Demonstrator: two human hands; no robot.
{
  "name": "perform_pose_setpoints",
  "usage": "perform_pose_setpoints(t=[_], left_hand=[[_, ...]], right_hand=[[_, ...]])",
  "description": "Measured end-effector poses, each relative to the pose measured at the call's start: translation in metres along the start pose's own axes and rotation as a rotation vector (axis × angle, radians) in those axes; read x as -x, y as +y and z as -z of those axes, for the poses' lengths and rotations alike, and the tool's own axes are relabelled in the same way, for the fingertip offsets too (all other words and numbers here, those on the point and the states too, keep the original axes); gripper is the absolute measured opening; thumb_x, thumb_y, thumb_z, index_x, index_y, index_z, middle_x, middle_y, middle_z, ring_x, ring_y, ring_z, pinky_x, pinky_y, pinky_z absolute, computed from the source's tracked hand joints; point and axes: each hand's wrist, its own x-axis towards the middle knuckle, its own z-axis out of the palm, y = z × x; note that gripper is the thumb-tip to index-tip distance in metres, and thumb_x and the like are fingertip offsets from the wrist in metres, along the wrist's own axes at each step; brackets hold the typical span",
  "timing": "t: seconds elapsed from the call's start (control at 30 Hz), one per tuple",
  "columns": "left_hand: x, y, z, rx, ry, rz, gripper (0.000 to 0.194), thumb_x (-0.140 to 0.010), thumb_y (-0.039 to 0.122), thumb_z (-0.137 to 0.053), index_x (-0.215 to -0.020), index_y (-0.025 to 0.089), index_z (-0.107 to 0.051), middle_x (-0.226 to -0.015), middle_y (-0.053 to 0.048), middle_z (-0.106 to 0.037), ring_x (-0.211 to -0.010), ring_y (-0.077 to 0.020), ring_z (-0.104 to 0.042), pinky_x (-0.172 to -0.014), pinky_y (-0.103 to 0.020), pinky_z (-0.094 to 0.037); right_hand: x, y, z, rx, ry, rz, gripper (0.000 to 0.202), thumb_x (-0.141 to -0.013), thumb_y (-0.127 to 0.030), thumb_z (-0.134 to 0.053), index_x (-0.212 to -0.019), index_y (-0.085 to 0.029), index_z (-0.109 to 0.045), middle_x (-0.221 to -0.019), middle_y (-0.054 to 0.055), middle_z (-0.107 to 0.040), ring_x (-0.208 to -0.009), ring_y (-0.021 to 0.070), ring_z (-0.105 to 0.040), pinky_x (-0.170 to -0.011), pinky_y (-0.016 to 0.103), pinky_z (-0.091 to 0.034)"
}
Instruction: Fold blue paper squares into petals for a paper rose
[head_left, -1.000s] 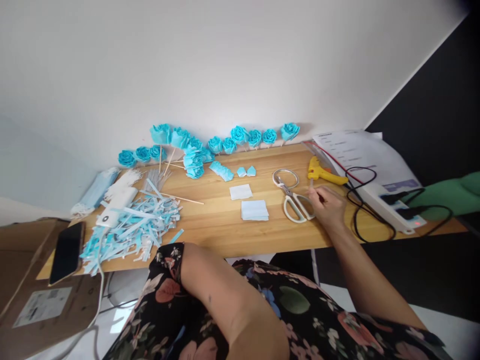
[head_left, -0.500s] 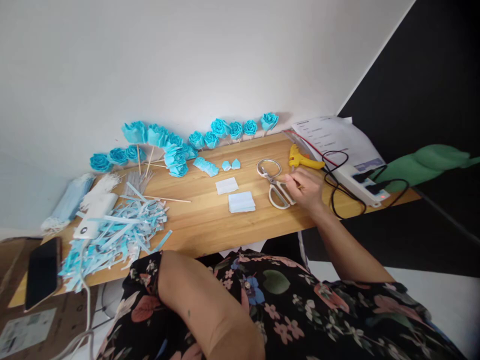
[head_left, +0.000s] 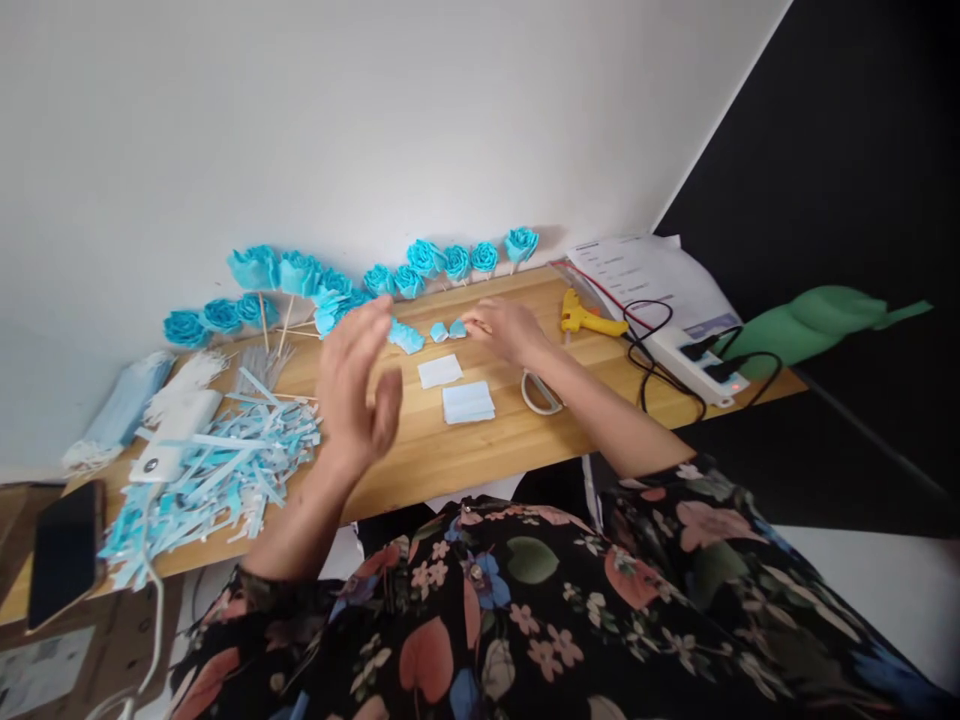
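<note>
My left hand (head_left: 356, 390) is raised over the left middle of the table, thumb apart from the fingers, and holds nothing visible. At the right edge of a small blue crepe-paper petal (head_left: 457, 328), the fingertips of my right hand (head_left: 504, 330) are pinched together. A second small petal (head_left: 439, 331) lies just left of it, and a ruffled blue strip of petals (head_left: 406, 337) is further left. Nearer me are a single pale paper sheet (head_left: 440, 371) and a small stack of pale paper (head_left: 469, 402). My right forearm partly covers the scissors (head_left: 541, 394).
Several blue paper roses (head_left: 456, 262) lean along the wall. A yellow glue gun (head_left: 589, 317), a power strip (head_left: 701, 365) with black cables and printed papers (head_left: 637, 270) lie right. Paper shreds (head_left: 217, 480), a white device (head_left: 176, 437) and a phone (head_left: 66, 555) lie left.
My right hand has moved left from the scissors to the small petals. My left hand has risen from my lap area to above the table. The view has shifted slightly right.
</note>
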Motion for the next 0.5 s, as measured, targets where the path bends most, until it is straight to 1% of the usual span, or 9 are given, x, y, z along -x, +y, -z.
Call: perform_pose_setpoints(t=[0.03, 0.07, 0.13, 0.17, 0.2, 0.27, 0.33, 0.4, 0.5], left_hand=[[-0.014, -0.006, -0.005, 0.094, 0.035, 0.036, 0.040, -0.098, 0.039, -0.056, -0.137, 0.033, -0.056, -0.150, -0.006, -0.052, -0.138, -0.0301, -0.050, -0.105, -0.045, -0.050], [-0.026, -0.014, -0.010, 0.221, 0.064, 0.109, 0.040, -0.098, 0.034, -0.055, -0.138, 0.031, -0.055, -0.149, -0.007, -0.054, -0.136, -0.0292, -0.053, -0.106, -0.045, -0.050], [-0.043, -0.033, -0.017, 0.517, 0.081, 0.356, 0.041, -0.094, 0.023, -0.052, -0.135, 0.025, -0.055, -0.141, -0.011, -0.060, -0.125, -0.0259, -0.062, -0.105, -0.043, -0.051], [-0.048, -0.043, -0.019, 0.634, 0.098, 0.510, 0.042, -0.093, 0.019, -0.051, -0.134, 0.022, -0.054, -0.138, -0.013, -0.061, -0.121, -0.0246, -0.064, -0.104, -0.042, -0.052], [-0.051, -0.052, -0.020, 0.710, 0.146, 0.619, 0.042, -0.092, 0.016, -0.051, -0.134, 0.021, -0.054, -0.136, -0.013, -0.062, -0.117, -0.0227, -0.066, -0.103, -0.040, -0.052], [-0.052, -0.064, -0.021, 0.802, 0.202, 0.764, 0.043, -0.091, 0.014, -0.051, -0.133, 0.021, -0.052, -0.134, -0.012, -0.063, -0.112, -0.0203, -0.067, -0.100, -0.036, -0.054], [-0.051, -0.067, -0.021, 0.849, 0.212, 0.871, 0.042, -0.092, 0.014, -0.051, -0.133, 0.021, -0.051, -0.132, -0.013, -0.062, -0.110, -0.0205, -0.068, -0.097, -0.035, -0.054], [-0.050, -0.064, -0.024, 0.889, 0.179, 0.945, 0.038, -0.094, 0.016, -0.050, -0.132, 0.019, -0.052, -0.132, -0.016, -0.061, -0.110, -0.0220, -0.067, -0.095, -0.035, -0.054], [-0.052, -0.058, -0.030, 0.928, 0.116, 0.981, 0.036, -0.096, 0.018, -0.050, -0.131, 0.018, -0.051, -0.135, -0.018, -0.059, -0.115, -0.0235, -0.066, -0.097, -0.035, -0.053]], right_hand=[[-0.009, 0.002, -0.007, 0.010, -0.053, 0.000, 0.018, -0.093, -0.023, -0.061, -0.105, -0.021, -0.075, -0.104, 0.008, -0.075, -0.095, 0.0235, -0.064, -0.074, 0.032, -0.040], [-0.017, 0.004, -0.013, 0.014, -0.098, 0.015, 0.025, -0.091, -0.022, -0.065, -0.114, -0.022, -0.073, -0.113, 0.009, -0.074, -0.101, 0.0251, -0.064, -0.078, 0.032, -0.042], [-0.031, 0.006, -0.023, 0.017, -0.168, 0.045, 0.039, -0.087, -0.023, -0.071, -0.126, -0.022, -0.069, -0.125, 0.011, -0.071, -0.111, 0.0276, -0.063, -0.086, 0.035, -0.044], [-0.037, 0.006, -0.027, 0.019, -0.205, 0.058, 0.045, -0.086, -0.024, -0.073, -0.131, -0.022, -0.067, -0.131, 0.011, -0.069, -0.116, 0.0286, -0.062, -0.091, 0.036, -0.045], [-0.042, 0.005, -0.030, 0.028, -0.242, 0.068, 0.051, -0.085, -0.025, -0.074, -0.135, -0.023, -0.064, -0.136, 0.011, -0.066, -0.120, 0.0295, -0.061, -0.095, 0.037, -0.045], [-0.052, 0.003, -0.034, 0.059, -0.318, 0.085, 0.059, -0.085, -0.026, -0.074, -0.142, -0.024, -0.058, -0.145, 0.009, -0.061, -0.129, 0.0300, -0.057, -0.102, 0.039, -0.044], [-0.059, 0.002, -0.038, 0.096, -0.386, 0.093, 0.064, -0.086, -0.028, -0.072, -0.147, -0.025, -0.053, -0.150, 0.008, -0.057, -0.134, 0.0294, -0.054, -0.107, 0.038, -0.043], [-0.064, 0.001, -0.043, 0.115, -0.428, 0.088, 0.065, -0.086, -0.029, -0.072, -0.148, -0.026, -0.051, -0.151, 0.006, -0.055, -0.136, 0.0283, -0.054, -0.109, 0.036, -0.043], [-0.067, 0.003, -0.051, 0.103, -0.433, 0.073, 0.065, -0.086, -0.028, -0.072, -0.147, -0.026, -0.052, -0.149, 0.006, -0.057, -0.134, 0.0274, -0.056, -0.105, 0.033, -0.045]])
